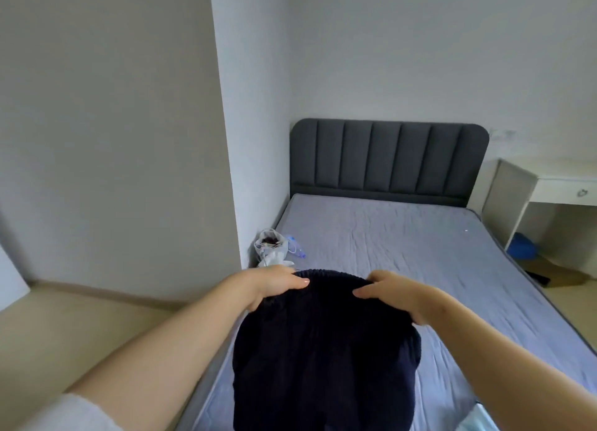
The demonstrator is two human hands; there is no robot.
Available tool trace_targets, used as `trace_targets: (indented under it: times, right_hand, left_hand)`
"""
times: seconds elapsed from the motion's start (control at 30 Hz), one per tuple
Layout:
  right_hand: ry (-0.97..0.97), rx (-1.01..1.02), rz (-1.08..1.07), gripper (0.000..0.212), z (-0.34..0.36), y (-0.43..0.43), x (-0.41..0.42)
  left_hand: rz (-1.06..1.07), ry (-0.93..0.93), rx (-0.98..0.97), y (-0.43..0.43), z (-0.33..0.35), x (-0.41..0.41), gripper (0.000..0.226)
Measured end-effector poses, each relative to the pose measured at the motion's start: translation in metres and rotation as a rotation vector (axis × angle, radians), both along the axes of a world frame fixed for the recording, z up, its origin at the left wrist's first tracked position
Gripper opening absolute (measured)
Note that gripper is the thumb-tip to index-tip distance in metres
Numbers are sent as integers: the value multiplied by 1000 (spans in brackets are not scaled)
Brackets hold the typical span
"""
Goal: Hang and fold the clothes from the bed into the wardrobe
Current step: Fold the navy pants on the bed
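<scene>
Navy garment (323,349) hangs between left hand (274,285), right hand (391,293); both grip waistband.

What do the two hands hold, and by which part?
Both the left hand and right hand grip a dark navy garment by its gathered top edge, one at each end.

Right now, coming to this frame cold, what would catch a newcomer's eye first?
The dark navy garment in the lower centre, gripped at its gathered top edge by the left hand and right hand. Behind it stretches the bed with a wrinkled lilac sheet and a grey padded headboard at the far wall. A small white bag sits by the bed's left edge.
</scene>
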State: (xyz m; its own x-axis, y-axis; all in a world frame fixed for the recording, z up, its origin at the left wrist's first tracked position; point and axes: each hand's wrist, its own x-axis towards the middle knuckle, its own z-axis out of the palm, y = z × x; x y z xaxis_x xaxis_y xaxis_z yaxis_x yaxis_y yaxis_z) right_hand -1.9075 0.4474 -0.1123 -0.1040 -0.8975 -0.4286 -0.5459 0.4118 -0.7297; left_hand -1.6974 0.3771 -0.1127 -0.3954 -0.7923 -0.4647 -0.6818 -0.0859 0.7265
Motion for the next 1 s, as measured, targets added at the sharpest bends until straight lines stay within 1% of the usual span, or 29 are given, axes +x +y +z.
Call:
trace_targets:
  times: [0.03,0.1,0.13,0.2,0.3,0.37,0.47,0.53,0.6,0.63,0.7,0.73,0.8,0.83,0.87,0.9,0.93,1.0]
  right_hand:
    - [-15,-2,-46,23,-9,3,0]
    - [-85,-24,-146,21,-22,8,2]
    - [-131,-38,-198,19,-27,11,2]
    - [-233,-63,-283,16,-33,16,5]
    - [-376,-89,-345,14,-35,24,10]
    - [-427,-116,-373,16,-34,31,12]
    - [-502,-153,-401,19,-30,40,16]
    - [-567,-179,-412,17,-27,45,19]
    - [-609,-203,-422,13,-23,49,20]
    - [-635,-213,-433,14,-21,51,20]
    - [-738,-220,-441,22,-15,53,17]
    - [-821,-214,-436,25,-11,54,16]
    - [-951,-200,-455,29,-4,57,14]
    - [-977,-201,-470,30,-2,58,14]
    - [-999,-209,-474,31,-2,59,14]
    - [-1026,-217,-463,30,-1,60,16]
    - [-1055,-222,-441,27,0,60,17]
    - [-1076,-253,-399,17,1,59,18]
  left_hand:
    - [45,1,-18,4,-12,-8,54]
    - [142,6,-137,15,-28,-25,53]
    - [194,15,-200,21,-32,-33,48]
    - [252,10,-301,34,-35,-50,31]
    - [259,71,-343,49,-39,-66,27]
    - [282,132,-353,57,-37,-71,24]
    - [354,269,-298,66,-31,-73,19]
    - [435,457,-179,70,-26,-71,15]
    - [428,666,-32,76,-16,-67,15]
    - [379,750,10,80,-12,-66,20]
    - [261,821,10,86,-10,-63,46]
    - [188,824,-15,88,-10,-61,56]
    - [-18,766,-99,95,-7,-56,64]
    - [-126,670,-171,97,-6,-55,70]
    - [-190,541,-266,97,-6,-54,78]
    - [-203,416,-367,94,-6,-53,85]
    - [-185,333,-453,91,-6,-52,88]
    - [-132,313,-555,82,-5,-48,81]
